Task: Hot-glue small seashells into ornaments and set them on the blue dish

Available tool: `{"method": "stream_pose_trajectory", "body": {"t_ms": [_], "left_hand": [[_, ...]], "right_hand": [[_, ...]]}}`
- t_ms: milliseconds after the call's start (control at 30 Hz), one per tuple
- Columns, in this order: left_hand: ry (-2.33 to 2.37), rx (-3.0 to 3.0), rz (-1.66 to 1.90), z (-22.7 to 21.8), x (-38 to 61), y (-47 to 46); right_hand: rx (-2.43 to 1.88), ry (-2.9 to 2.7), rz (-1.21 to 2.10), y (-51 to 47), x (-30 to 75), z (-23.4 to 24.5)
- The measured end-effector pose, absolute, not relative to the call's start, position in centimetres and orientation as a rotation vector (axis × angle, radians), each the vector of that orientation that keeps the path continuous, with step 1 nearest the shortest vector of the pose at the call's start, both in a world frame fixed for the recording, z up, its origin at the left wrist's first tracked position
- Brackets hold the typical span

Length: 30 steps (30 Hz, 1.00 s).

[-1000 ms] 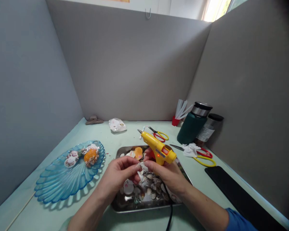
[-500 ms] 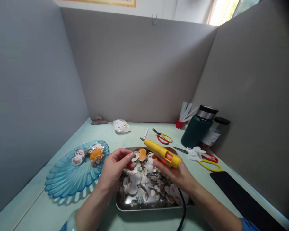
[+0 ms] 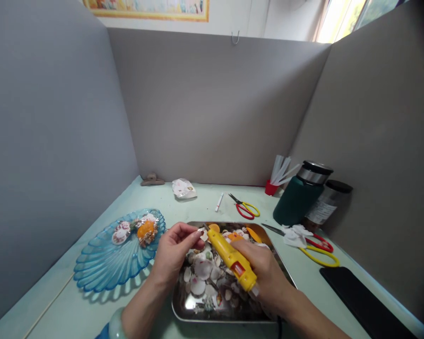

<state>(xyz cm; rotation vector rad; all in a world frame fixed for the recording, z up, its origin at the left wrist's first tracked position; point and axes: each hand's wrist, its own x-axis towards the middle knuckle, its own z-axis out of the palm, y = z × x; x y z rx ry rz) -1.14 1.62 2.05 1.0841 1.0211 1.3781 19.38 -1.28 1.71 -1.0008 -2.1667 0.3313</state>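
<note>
My left hand (image 3: 175, 254) pinches a small pale shell (image 3: 199, 230) between thumb and fingertips, above the left side of a metal tray (image 3: 182, 307) filled with several seashells. My right hand (image 3: 265, 273) grips a yellow glue gun (image 3: 232, 259). Its nozzle points up and left and almost touches the pinched shell. The gun's black cord runs down out of view. Left of the tray lies a blue shell-shaped glass plate (image 3: 102, 263) with a few shells glued near its far end.
Behind the tray lie a white glue stick (image 3: 219, 202) and red-and-yellow scissors (image 3: 245, 208). A second pair of scissors (image 3: 313, 247) with a crumpled tissue, a green flask (image 3: 298, 194), a dark jar (image 3: 327, 202) and a black pad (image 3: 360, 301) stand right. Grey partitions enclose the desk.
My right hand has swung the glue gun down and left, bringing its nozzle to the shell in my left hand. The camera has tilted slightly, shifting the scene rightward.
</note>
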Motion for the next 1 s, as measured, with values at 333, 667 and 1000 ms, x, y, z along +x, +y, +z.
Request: {"method": "stream_pose_trajectory", "body": {"t_ms": [333, 667, 1000], "left_hand": [[0.962, 1.04, 1.349, 1.07, -1.18, 1.99], [0.949, 1.011, 1.37, 1.43, -1.0, 1.62], [0.937, 1.046, 1.364, 1.2, -1.09, 1.79]], "right_hand": [[-1.039, -2.247, 0.136, -1.25, 19.13, 1.01], [-1.074, -2.186, 0.092, -1.35, 19.16, 1.02], [-1.091, -2.278, 0.062, -1.5, 19.08, 0.91]]}}
